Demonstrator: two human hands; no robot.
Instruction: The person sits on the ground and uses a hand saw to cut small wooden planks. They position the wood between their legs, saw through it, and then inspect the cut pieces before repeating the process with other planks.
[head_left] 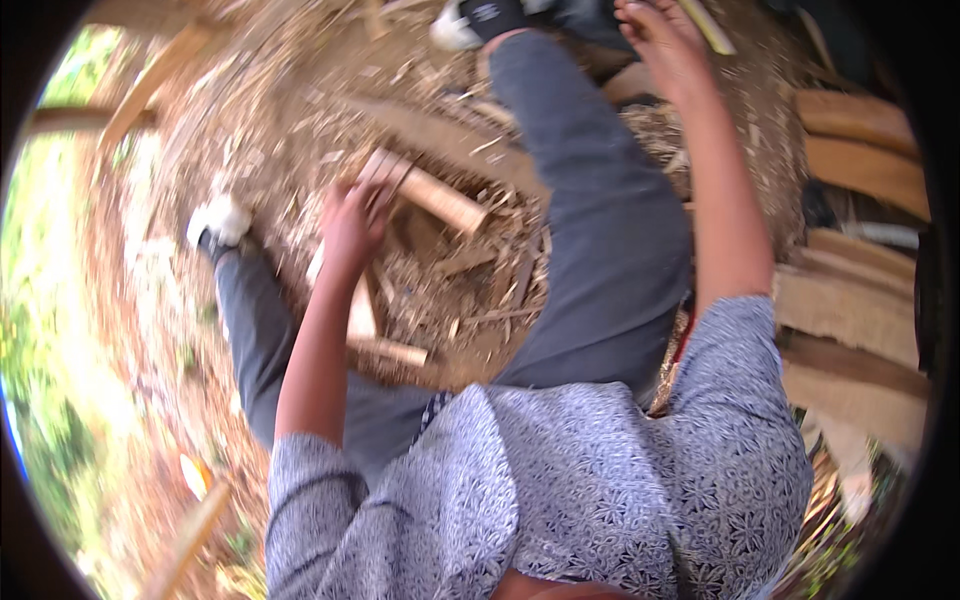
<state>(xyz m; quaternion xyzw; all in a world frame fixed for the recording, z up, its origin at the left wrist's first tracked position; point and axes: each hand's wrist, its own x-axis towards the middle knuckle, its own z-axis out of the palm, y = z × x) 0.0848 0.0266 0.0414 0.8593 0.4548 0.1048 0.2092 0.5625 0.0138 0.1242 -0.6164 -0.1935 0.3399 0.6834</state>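
My left hand [355, 222] reaches forward between my spread legs, its fingers closed over the near left end of a short wooden block [442, 198]. That block lies tilted above a darker lump of wood [415, 228], with chips all round it. At the top right my right hand [668, 42] is raised past my knee, its fingers curled together. Motion blur and the picture's edge hide whatever it may hold. Close beside it shows a narrow pale strip of wood [708, 26].
Wood chips [500, 215] and offcuts [390, 350] litter the dirt between my legs. Several thick sawn pieces [850, 300] are stacked at my right. Wooden poles [155, 85] stand at the far left, before greenery. A dark-clad leg or cloth [590, 20] shows at the top.
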